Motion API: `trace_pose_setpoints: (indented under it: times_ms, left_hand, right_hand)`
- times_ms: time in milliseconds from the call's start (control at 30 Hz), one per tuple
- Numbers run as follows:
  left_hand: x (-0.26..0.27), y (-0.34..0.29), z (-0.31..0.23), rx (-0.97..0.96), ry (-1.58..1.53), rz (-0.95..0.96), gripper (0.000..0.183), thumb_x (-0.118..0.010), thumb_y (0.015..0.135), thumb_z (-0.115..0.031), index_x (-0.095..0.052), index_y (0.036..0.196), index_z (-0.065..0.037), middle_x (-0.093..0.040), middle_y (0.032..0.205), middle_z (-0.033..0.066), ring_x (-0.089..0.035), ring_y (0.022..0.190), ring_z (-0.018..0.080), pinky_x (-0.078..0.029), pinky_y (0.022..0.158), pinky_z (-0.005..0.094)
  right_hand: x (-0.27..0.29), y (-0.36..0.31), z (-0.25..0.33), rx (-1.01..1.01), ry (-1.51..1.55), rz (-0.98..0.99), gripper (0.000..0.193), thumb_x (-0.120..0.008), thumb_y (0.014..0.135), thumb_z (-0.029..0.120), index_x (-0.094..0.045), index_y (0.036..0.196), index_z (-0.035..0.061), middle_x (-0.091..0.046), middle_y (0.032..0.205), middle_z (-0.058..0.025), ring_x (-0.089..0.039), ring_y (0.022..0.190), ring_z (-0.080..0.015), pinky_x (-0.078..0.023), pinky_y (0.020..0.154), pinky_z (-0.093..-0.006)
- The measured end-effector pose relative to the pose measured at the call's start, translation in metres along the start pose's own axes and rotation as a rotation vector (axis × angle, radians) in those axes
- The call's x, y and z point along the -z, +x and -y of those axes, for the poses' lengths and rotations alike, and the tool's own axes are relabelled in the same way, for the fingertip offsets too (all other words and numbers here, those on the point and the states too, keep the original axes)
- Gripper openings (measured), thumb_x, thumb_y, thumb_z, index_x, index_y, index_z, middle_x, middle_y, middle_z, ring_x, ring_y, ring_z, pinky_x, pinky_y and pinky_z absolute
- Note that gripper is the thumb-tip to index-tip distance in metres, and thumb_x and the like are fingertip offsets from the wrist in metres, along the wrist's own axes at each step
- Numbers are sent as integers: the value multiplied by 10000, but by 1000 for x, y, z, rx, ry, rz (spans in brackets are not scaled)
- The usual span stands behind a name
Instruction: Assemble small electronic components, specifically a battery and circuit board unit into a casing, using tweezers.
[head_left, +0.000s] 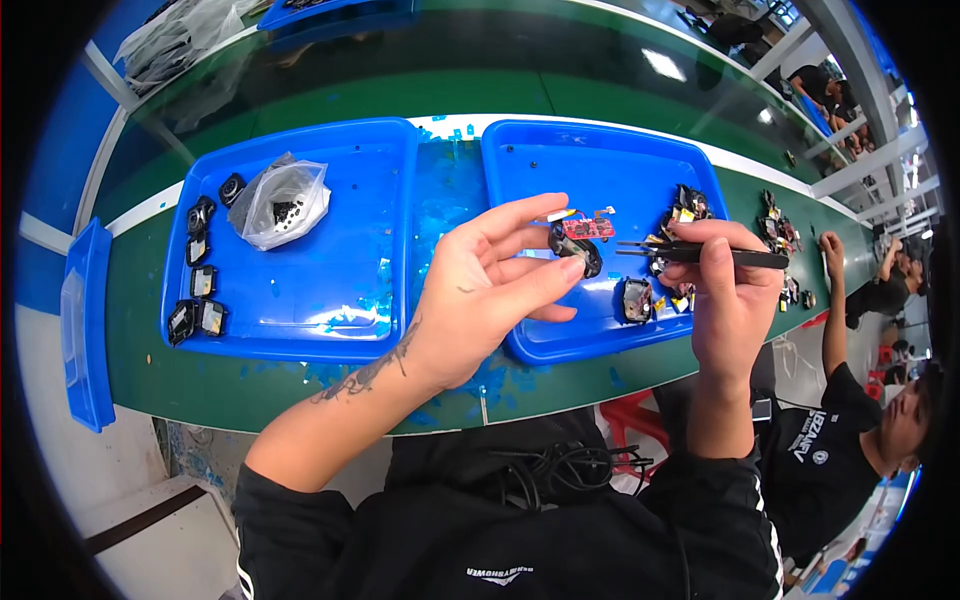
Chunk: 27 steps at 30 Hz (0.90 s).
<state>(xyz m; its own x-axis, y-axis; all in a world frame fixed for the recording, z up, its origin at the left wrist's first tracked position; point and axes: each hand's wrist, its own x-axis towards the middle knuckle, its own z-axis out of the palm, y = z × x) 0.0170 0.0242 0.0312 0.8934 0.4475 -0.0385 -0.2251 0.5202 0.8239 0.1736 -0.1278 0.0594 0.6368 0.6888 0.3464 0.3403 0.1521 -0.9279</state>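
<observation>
My left hand (490, 290) holds a small black part with a red circuit board (582, 236) between thumb and fingers, above the right blue tray (530, 340). My right hand (728, 290) grips black tweezers (690, 254), whose tips point left toward the part and stop just short of it. More small black parts with wires (640, 298) lie in the right tray under my hands.
A left blue tray (300, 340) holds a clear plastic bag of small pieces (283, 205) and a row of black parts (197, 285) at its left edge. The trays sit on a green bench (180, 370). A seated person in a black shirt (850, 440) works at the right.
</observation>
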Motion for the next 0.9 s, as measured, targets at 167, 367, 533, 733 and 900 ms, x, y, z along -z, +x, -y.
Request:
trace_pose_setpoints:
  times_ms: [167,367,533,733,900]
  left_hand:
    - [0,0,-1,33,52,16,587,-690,839,-42,-418,1350,60,-604,1133,150,-638,974,165,-574,759,294]
    - [5,2,4,-27,107,19,695,-716,805,-17,-353,1395,43,-597,1141,168,-630,996,182,-558,811,308]
    - [-5,-2,2,-142,137,2,841,-716,772,47,-224,1451,-29,-584,1154,175,-614,1064,219,-553,848,327]
    - [-5,-3,2,-228,236,-10,872,-665,739,149,-179,1447,-8,-564,1191,230,-610,1078,240,-564,853,329]
    - [-2,-3,5,-285,300,-16,867,-675,730,151,-196,1436,-5,-574,1173,218,-620,1060,240,-562,852,330]
  right_hand:
    - [-4,2,-7,21,13,-1,181,-604,929,109,-661,958,-61,-673,857,-122,-650,641,-145,-535,605,-245]
    - [-9,3,-3,-19,17,6,188,-594,936,115,-662,942,-60,-670,805,-108,-654,636,-136,-531,593,-237]
    - [-11,-3,0,-54,53,-62,198,-591,940,130,-661,938,-55,-667,771,-102,-658,631,-131,-530,584,-232]
    - [-14,-8,-5,-86,128,-10,223,-604,938,163,-661,936,-53,-663,747,-94,-655,604,-130,-527,566,-224]
    - [-12,-5,-4,-71,106,1,217,-605,937,159,-658,930,-51,-658,739,-94,-651,596,-129,-529,561,-224]
